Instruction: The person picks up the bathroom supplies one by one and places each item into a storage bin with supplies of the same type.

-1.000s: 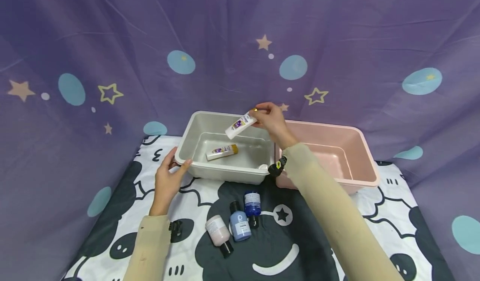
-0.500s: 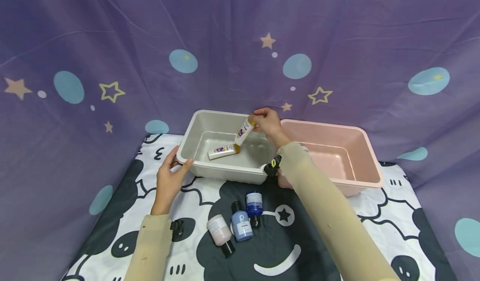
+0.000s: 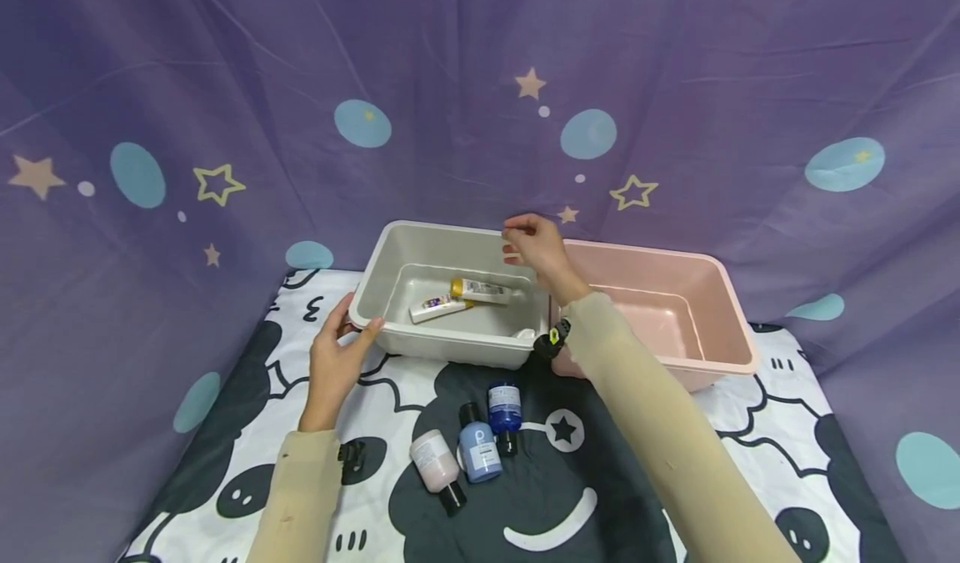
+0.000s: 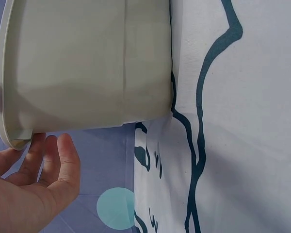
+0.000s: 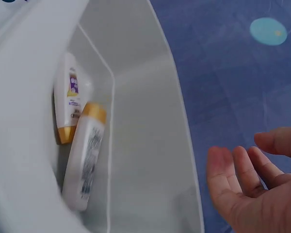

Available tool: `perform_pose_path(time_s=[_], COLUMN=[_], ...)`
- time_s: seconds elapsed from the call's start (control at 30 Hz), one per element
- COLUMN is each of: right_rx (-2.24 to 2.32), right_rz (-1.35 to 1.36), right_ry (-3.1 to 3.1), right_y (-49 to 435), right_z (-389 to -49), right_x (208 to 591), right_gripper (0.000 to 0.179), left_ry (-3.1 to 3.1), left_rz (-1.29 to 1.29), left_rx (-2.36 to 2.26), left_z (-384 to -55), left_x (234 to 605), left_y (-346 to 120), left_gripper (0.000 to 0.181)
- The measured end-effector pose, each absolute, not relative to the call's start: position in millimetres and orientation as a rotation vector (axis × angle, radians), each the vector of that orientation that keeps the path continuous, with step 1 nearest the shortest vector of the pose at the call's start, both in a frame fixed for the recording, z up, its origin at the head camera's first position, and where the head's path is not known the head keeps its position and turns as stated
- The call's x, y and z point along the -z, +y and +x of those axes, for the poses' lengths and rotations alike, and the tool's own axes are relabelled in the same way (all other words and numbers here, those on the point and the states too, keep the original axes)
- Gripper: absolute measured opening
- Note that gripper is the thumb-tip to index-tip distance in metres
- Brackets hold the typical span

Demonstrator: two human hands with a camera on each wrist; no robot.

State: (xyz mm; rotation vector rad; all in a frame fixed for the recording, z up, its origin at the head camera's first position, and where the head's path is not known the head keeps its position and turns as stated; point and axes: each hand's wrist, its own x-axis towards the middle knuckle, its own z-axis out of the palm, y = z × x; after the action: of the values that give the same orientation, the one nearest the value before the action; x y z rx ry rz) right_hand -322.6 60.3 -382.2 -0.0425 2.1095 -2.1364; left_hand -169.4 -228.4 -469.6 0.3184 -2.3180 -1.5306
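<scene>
My left hand (image 3: pixel 333 367) grips the left front corner of a grey plastic bin (image 3: pixel 450 346), thumb over the rim. In the left wrist view its fingers (image 4: pixel 51 160) curl beneath that rim. Nothing is in my right hand (image 3: pixel 542 250), which hovers over the bin's back right edge with thumb and fingers apart. Two white squeeze tubes with gold caps lie on the bin floor. The front tube (image 3: pixel 437 309) shows a purple label, and the other tube (image 3: pixel 486 292) lies just behind it, overlapping its capped end. A small white item (image 3: pixel 525 334) sits in the front right corner.
A pink bin (image 3: pixel 712 329) stands directly right of the grey one. On the sheep-print cloth in front lie a pale pink bottle (image 3: pixel 433 456), a light blue bottle (image 3: pixel 480 450) and a dark blue bottle (image 3: pixel 505 407), all black-capped. A purple curtain (image 3: pixel 450 146) hangs close behind.
My right hand has let go of the second tube, which dropped from upright to lying on the bin floor beside the first. The left hand keeps its hold on the rim.
</scene>
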Motion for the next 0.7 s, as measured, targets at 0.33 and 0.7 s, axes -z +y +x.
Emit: perform_pose_path(time_s=[0.33, 0.7], right_rx=[2.122, 2.129], right_rz=[-0.160, -0.175], right_ry=[2.169, 2.253], right_y=[79, 113], right_z=[-292, -262], right_x=[370, 372], right_gripper=[0.032, 0.028], left_ry=[-2.311, -2.325], left_rz=[0.309, 0.315], left_rx=[1.520, 1.517], left_z=[-169, -171], left_x=[469, 472], left_y=[-229, -229], left_gripper=[0.075, 0.076])
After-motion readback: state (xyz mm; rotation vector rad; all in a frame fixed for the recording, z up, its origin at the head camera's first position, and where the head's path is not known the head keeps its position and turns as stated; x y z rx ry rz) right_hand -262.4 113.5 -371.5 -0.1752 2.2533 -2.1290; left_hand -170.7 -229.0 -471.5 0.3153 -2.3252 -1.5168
